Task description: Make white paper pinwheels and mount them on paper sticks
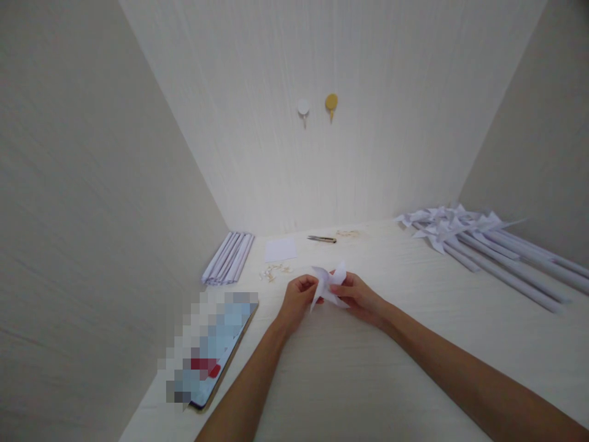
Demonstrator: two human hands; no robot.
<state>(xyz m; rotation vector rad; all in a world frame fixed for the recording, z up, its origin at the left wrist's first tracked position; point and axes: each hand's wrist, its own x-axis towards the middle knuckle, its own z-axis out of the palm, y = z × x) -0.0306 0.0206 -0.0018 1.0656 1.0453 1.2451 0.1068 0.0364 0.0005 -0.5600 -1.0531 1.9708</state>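
A white paper pinwheel with pointed blades is held between my two hands, above the pale tabletop. My left hand pinches it from the left side, fingers curled. On the other side my right hand grips it, with the thumb near its centre. Some fingertips are hidden behind the paper. Just beyond my left hand lies a scatter of small pale bits, too small to name. Farther back are a flat white sheet of paper and a pair of thread snips.
Rolled white paper tubes lie stacked at the back left. Several pinwheels on paper sticks are piled at the right. A phone, partly pixelated, rests at the left. Thin pale pieces lie near the wall, which bears two hooks.
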